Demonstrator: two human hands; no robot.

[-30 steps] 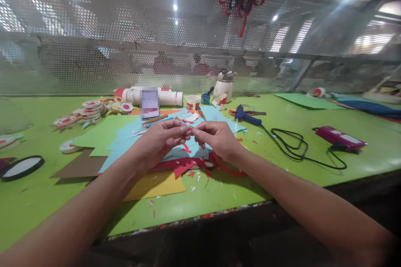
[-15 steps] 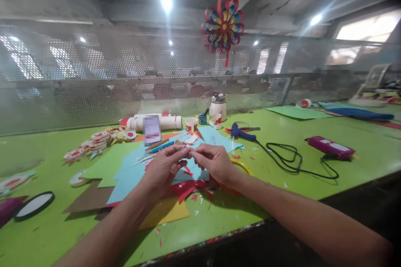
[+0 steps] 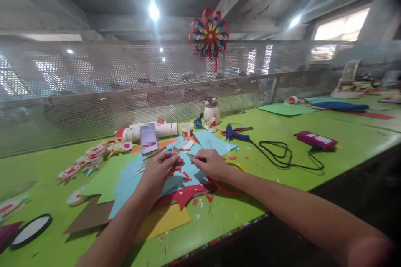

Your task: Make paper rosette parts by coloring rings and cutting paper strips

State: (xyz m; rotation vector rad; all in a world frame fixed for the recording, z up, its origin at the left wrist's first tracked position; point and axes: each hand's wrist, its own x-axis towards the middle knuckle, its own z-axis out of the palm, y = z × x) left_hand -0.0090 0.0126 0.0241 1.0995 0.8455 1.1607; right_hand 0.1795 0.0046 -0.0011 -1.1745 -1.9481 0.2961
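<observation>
My left hand (image 3: 161, 169) is closed in a pinch over the light blue sheets (image 3: 128, 181), with a small red piece (image 3: 181, 159) at its fingertips. Thumb and fingers of my right hand (image 3: 211, 163) press together on a thin grey pointed thing (image 3: 190, 155), whose kind I cannot make out. A small gap separates the two hands. Red paper scraps (image 3: 187, 176) lie below and between them. Under my right wrist show a yellow loop (image 3: 236, 164) and a red loop (image 3: 226, 188), seemingly handles, partly hidden by my forearm.
A blue glue gun (image 3: 236, 134) with a black cord lies to the right, near a purple box (image 3: 316, 140). A phone (image 3: 149, 139) leans against white rolls (image 3: 171, 128). Behind stand a paper cup (image 3: 187, 129) and a bottle (image 3: 212, 112). Red-and-white discs (image 3: 95, 154) lie left.
My fingertips, together before, have come apart, and the grey tip now shows at my right fingers. The whole view has shifted, so the table's things sit further left.
</observation>
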